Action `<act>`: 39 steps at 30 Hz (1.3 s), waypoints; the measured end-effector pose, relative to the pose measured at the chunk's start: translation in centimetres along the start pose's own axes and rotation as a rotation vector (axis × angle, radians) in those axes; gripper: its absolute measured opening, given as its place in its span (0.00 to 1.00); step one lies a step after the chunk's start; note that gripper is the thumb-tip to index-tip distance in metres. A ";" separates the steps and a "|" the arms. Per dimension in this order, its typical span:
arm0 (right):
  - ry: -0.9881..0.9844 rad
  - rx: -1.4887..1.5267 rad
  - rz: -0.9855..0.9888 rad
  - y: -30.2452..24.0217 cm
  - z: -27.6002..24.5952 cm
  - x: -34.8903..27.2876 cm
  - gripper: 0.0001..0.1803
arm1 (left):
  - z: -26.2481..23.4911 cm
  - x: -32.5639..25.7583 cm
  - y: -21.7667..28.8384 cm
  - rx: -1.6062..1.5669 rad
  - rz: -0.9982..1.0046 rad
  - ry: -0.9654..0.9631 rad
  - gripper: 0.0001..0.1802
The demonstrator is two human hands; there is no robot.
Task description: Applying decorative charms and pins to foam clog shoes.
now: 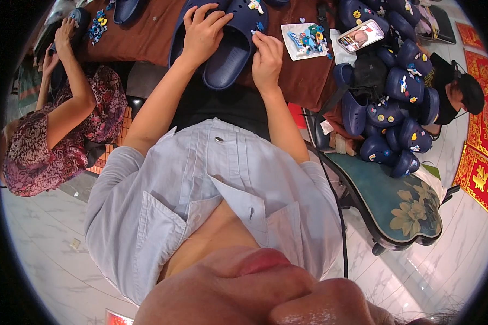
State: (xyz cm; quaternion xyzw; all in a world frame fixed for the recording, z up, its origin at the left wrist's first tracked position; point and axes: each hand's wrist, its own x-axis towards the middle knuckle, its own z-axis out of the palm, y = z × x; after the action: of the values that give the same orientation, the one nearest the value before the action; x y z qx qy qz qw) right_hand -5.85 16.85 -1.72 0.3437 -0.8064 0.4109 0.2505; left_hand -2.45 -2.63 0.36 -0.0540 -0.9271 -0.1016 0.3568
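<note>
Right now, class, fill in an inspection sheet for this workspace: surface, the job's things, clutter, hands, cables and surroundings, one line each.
Surface: table under a brown cloth.
Job's things: dark blue clog with small charms on its top.
Clutter: sheet of charms, phone, more clogs at the far edge; heap of decorated clogs on a chair.
Hands: left hand rests on the clog, its grip not clear; right hand pinches at the clog's edge.
Cables: black cable hangs beside the chair.
Surroundings: pale tiled floor, red rug, a person on the left also handling a clog, another on the right.
</note>
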 end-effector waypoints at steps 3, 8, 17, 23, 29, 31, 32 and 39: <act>-0.013 0.024 -0.004 0.4 0.0 0.3 0.18 | -0.2 0.1 0.1 -0.013 -0.002 0.007 0.25; -0.091 0.015 -0.043 0.3 -0.8 1.5 0.19 | 0.0 0.0 -0.1 -0.006 -0.006 0.018 0.26; -0.202 -0.257 -0.211 -1.4 -1.0 2.6 0.19 | 0.0 -0.1 0.0 -0.008 -0.024 0.001 0.26; -0.170 -0.320 -0.245 -1.6 -0.5 2.3 0.18 | 0.2 0.0 -0.1 -0.017 -0.028 0.013 0.27; -0.156 -0.305 -0.194 -1.9 -0.7 2.5 0.18 | 0.0 0.1 0.0 -0.011 -0.029 -0.012 0.27; -0.175 -0.306 -0.171 -2.0 -0.8 2.5 0.17 | 0.2 0.0 -0.1 -0.001 -0.023 -0.010 0.28; -0.172 -0.305 -0.173 -2.0 -0.9 2.5 0.17 | 0.3 0.0 -0.2 0.008 -0.020 -0.009 0.28; -0.138 -0.199 -0.065 -1.7 -1.4 1.3 0.19 | 0.5 -0.1 -0.5 0.002 -0.028 -0.007 0.27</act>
State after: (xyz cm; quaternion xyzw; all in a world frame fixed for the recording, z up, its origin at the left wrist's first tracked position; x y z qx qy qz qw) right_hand -5.26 16.84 0.76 0.3705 -0.8471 0.2957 0.2404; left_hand -2.78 -2.96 -0.17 -0.0409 -0.9290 -0.1057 0.3523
